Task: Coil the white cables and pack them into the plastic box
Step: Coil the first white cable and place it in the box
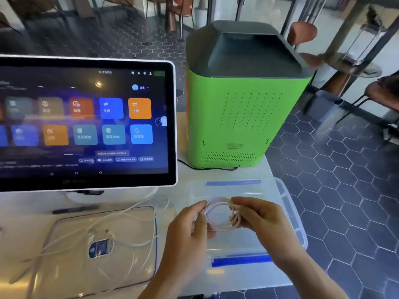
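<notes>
A white cable wound into a small coil hangs above the clear plastic box, which has blue clips on its near and far sides. My left hand pinches the coil's left side. My right hand grips the coil's right side between thumb and fingers. More white cables lie loose across the clear lid on the left part of the table.
A touchscreen terminal stands at the left rear. A green and grey machine stands behind the box, with a black cord at its base. A dark pen lies near the terminal's foot. The table's edge runs just right of the box, over hexagon floor tiles.
</notes>
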